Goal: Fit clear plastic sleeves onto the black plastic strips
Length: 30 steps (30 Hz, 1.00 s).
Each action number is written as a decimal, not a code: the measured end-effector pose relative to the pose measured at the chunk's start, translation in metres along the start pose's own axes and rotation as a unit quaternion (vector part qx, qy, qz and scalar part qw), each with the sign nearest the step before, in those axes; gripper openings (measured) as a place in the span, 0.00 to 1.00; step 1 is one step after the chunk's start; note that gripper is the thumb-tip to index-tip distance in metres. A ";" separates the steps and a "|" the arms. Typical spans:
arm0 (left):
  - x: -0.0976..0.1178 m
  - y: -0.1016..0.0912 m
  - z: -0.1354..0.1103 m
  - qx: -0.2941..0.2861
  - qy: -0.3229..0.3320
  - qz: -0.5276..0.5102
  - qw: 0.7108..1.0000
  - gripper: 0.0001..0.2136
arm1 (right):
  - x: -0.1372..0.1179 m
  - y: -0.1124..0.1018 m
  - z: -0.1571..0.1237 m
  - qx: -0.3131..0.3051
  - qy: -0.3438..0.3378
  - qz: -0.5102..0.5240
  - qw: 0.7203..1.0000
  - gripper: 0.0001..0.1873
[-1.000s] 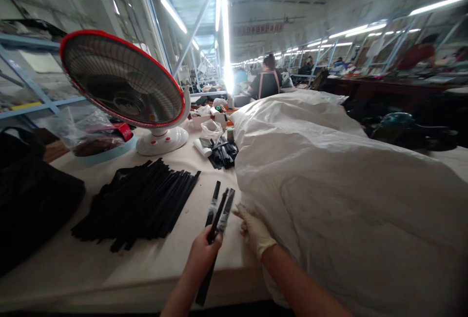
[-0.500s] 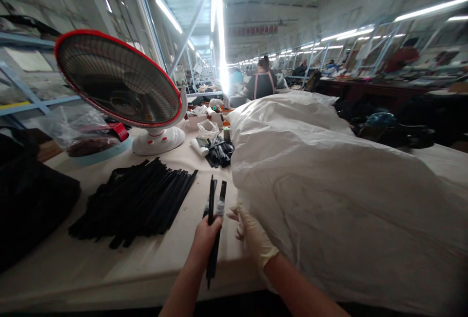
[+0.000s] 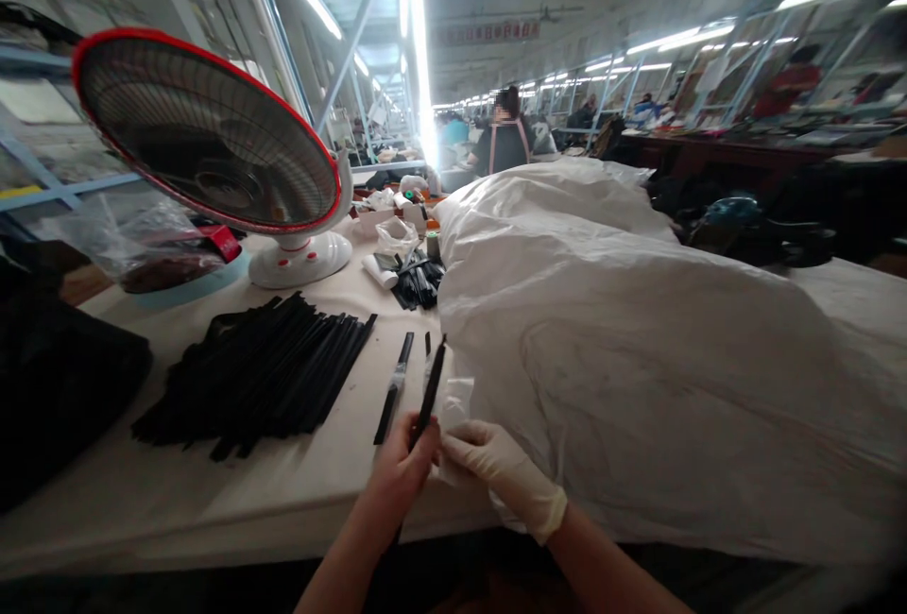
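My bare left hand (image 3: 411,451) is closed round a narrow black strip (image 3: 434,380), which tilts up and away from me above the table's front edge. Close beside it, my right hand (image 3: 500,472) wears a pale thin glove. Its fingers pinch a small piece of clear plastic (image 3: 459,395) next to the left hand's fingertips. Another black strip (image 3: 386,414), with clear plastic round its middle, lies on the table to the left of my hands. The tip of one more dark strip shows just behind the held one, partly hidden.
A big pile of black strips (image 3: 262,383) lies to the left. Behind it stands a heater-like appliance with a red rim (image 3: 205,137). A large white sheet (image 3: 638,349) covers a bulky heap on the right. Small dark pieces (image 3: 419,281) lie further back. A person (image 3: 506,137) is in the distance.
My left hand has tilted its strip to the right, and a plastic-wrapped strip now lies on the table. My gloved hand has come in against the left and pinches clear plastic.
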<state>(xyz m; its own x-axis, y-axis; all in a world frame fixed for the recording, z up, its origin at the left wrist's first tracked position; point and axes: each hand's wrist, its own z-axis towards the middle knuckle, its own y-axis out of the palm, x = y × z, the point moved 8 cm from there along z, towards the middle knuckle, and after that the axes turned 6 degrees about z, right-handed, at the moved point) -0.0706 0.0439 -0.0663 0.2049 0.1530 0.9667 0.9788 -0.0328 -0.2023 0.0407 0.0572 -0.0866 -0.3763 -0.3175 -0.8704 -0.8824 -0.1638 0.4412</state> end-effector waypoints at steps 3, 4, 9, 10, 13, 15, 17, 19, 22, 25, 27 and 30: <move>-0.009 0.001 -0.022 -0.045 -0.055 -0.049 0.996 0.20 | -0.014 -0.020 -0.004 0.070 -0.040 0.031 0.996 0.18; -0.012 0.000 -0.030 -0.043 -0.068 -0.056 0.995 0.20 | -0.021 -0.028 -0.005 0.098 -0.055 0.054 0.992 0.18; -0.018 0.001 -0.060 -0.036 -0.091 -0.069 0.993 0.23 | -0.049 -0.038 0.000 0.140 -0.107 0.163 0.971 0.21; -0.017 0.003 -0.063 -0.039 -0.088 -0.065 0.993 0.23 | -0.052 -0.037 0.002 0.142 -0.112 0.181 0.967 0.22; -0.014 0.011 -0.064 -0.046 -0.069 -0.045 0.995 0.22 | -0.052 -0.036 0.006 0.161 -0.108 0.203 0.960 0.20; -0.014 0.016 -0.061 -0.058 -0.061 -0.038 0.996 0.22 | -0.052 -0.038 0.006 0.173 -0.123 0.169 0.963 0.18; -0.015 0.020 -0.057 -0.076 -0.066 -0.038 0.994 0.21 | -0.052 -0.038 0.002 0.177 -0.152 0.113 0.966 0.18; -0.016 0.022 -0.051 -0.094 -0.071 -0.039 0.992 0.21 | -0.047 -0.034 -0.003 0.165 -0.157 0.085 0.970 0.17; -0.011 0.020 -0.039 -0.099 -0.069 -0.045 0.992 0.19 | -0.023 -0.019 -0.007 0.105 -0.083 0.074 0.988 0.16; -0.008 0.017 -0.030 -0.107 -0.074 -0.031 0.991 0.18 | -0.010 -0.011 -0.010 0.066 -0.047 0.050 0.995 0.18; -0.008 0.017 -0.028 -0.129 -0.078 0.006 0.989 0.19 | -0.015 -0.014 -0.014 0.085 -0.079 0.043 0.992 0.18; 0.001 0.003 -0.028 -0.078 -0.042 0.044 0.995 0.24 | -0.026 -0.009 -0.020 0.077 -0.129 -0.019 0.988 0.18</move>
<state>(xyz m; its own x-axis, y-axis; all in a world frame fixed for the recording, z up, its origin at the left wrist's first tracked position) -0.0669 0.0168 -0.0614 0.2957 0.2248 0.9284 0.9463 -0.2020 -0.2525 0.0644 0.0479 -0.0634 -0.3834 -0.0614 -0.9216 -0.9226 -0.0207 0.3852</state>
